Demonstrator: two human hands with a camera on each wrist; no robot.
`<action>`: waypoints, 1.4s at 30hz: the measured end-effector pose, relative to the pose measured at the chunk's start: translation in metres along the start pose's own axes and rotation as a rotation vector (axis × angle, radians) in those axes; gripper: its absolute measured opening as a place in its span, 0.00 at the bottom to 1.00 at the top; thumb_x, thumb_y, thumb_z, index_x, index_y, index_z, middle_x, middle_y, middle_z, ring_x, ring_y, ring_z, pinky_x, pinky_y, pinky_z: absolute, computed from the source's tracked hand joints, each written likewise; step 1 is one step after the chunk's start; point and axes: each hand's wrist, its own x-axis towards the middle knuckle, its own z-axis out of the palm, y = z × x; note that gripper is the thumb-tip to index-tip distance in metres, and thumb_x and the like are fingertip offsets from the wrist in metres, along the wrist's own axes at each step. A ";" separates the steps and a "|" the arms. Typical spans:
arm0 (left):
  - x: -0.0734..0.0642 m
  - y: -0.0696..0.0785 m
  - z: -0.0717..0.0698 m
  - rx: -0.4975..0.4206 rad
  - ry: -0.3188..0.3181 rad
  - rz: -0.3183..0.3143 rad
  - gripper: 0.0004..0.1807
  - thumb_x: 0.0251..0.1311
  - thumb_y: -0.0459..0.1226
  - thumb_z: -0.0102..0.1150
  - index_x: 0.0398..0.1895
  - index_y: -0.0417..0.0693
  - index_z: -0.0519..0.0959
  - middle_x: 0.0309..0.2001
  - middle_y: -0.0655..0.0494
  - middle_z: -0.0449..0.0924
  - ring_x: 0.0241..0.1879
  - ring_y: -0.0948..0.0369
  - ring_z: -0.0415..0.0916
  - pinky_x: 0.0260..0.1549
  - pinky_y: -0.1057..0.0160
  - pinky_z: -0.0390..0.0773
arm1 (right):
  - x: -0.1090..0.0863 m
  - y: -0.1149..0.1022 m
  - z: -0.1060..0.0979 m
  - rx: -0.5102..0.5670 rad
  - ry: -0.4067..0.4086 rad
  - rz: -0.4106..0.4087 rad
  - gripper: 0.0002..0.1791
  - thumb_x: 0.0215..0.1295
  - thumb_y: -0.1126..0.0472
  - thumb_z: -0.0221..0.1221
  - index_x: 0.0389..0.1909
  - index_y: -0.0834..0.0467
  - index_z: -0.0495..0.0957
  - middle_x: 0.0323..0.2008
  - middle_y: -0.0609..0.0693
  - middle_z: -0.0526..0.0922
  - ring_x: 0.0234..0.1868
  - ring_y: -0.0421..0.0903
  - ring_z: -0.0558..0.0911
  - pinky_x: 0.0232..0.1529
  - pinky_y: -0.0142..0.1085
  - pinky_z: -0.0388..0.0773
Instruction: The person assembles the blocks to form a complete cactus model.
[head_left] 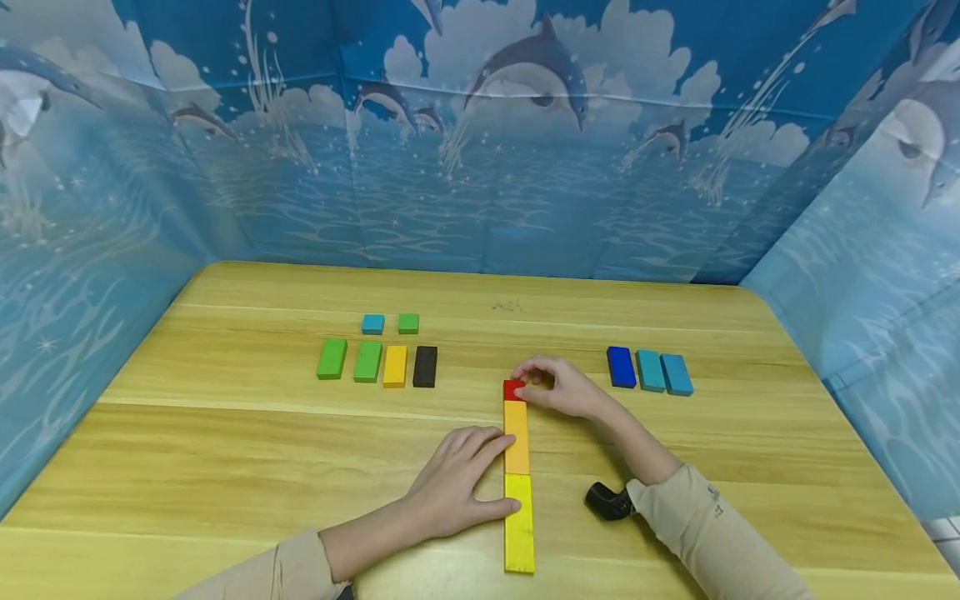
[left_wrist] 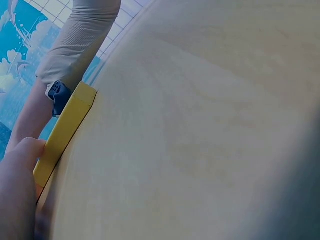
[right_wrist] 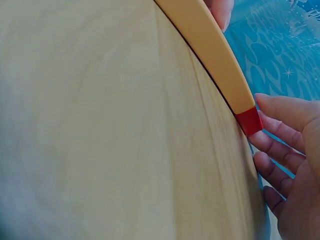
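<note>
A yellow block (head_left: 519,533), an orange block (head_left: 516,442) and a small red block (head_left: 513,390) lie end to end in one straight row on the table. My left hand (head_left: 457,483) is spread along the row's left side. Its index fingertip touches the orange block, while its thumb rests on the yellow one, whose end also shows in the left wrist view. At the far end, my right hand (head_left: 562,388) pinches the red block between thumb and curled fingers. Seen from the right wrist, the red block (right_wrist: 249,121) meets the orange block's end.
Left of the row sit two green blocks (head_left: 332,359), a yellow-orange block (head_left: 395,367) and a black block (head_left: 425,367). Behind them are small blue (head_left: 372,324) and green (head_left: 408,323) blocks. Three blue blocks (head_left: 621,367) lie on the right. A dolphin-print curtain (head_left: 480,208) borders the table.
</note>
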 end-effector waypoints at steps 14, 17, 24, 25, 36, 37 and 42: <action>0.001 0.001 -0.002 -0.008 -0.017 -0.011 0.40 0.55 0.66 0.43 0.67 0.55 0.60 0.62 0.59 0.61 0.61 0.59 0.56 0.62 0.55 0.54 | -0.018 0.011 -0.049 -0.053 0.131 0.072 0.23 0.60 0.56 0.60 0.55 0.59 0.71 0.45 0.56 0.75 0.44 0.51 0.70 0.40 0.44 0.67; 0.001 0.001 -0.003 -0.011 -0.021 -0.016 0.40 0.55 0.66 0.44 0.67 0.56 0.60 0.62 0.59 0.61 0.62 0.59 0.55 0.62 0.55 0.54 | -0.026 0.018 -0.061 -0.065 0.128 0.068 0.25 0.60 0.58 0.60 0.57 0.61 0.69 0.47 0.59 0.73 0.47 0.53 0.68 0.44 0.47 0.67; 0.002 0.000 -0.003 -0.012 -0.014 -0.010 0.40 0.55 0.65 0.43 0.66 0.55 0.60 0.62 0.59 0.61 0.61 0.59 0.56 0.62 0.55 0.54 | -0.044 0.038 -0.083 -0.089 0.145 0.051 0.27 0.58 0.63 0.61 0.59 0.64 0.67 0.49 0.61 0.71 0.47 0.54 0.67 0.46 0.50 0.64; 0.002 0.000 -0.003 -0.012 -0.013 -0.008 0.40 0.55 0.65 0.43 0.66 0.55 0.60 0.62 0.59 0.61 0.61 0.59 0.56 0.62 0.55 0.54 | -0.046 0.040 -0.085 -0.098 0.150 0.046 0.28 0.58 0.63 0.61 0.59 0.64 0.66 0.49 0.61 0.71 0.46 0.54 0.67 0.45 0.50 0.64; 0.001 0.001 -0.003 -0.003 0.001 0.006 0.39 0.56 0.65 0.42 0.66 0.54 0.60 0.62 0.58 0.62 0.61 0.58 0.57 0.61 0.54 0.55 | -0.067 0.055 -0.100 -0.202 0.164 0.074 0.30 0.56 0.62 0.63 0.59 0.65 0.66 0.52 0.62 0.68 0.48 0.55 0.67 0.45 0.52 0.66; 0.001 0.001 -0.003 -0.003 0.001 0.005 0.39 0.56 0.65 0.43 0.66 0.54 0.60 0.62 0.58 0.62 0.61 0.58 0.57 0.61 0.54 0.55 | -0.068 0.056 -0.101 -0.201 0.160 0.078 0.30 0.56 0.62 0.63 0.59 0.65 0.66 0.52 0.62 0.68 0.48 0.55 0.67 0.46 0.52 0.65; 0.000 0.001 -0.002 0.005 0.005 0.008 0.39 0.56 0.65 0.42 0.66 0.54 0.60 0.62 0.58 0.62 0.60 0.58 0.57 0.61 0.54 0.56 | -0.072 0.056 -0.104 -0.187 0.135 0.127 0.31 0.55 0.60 0.64 0.59 0.64 0.66 0.53 0.61 0.66 0.51 0.58 0.65 0.48 0.56 0.64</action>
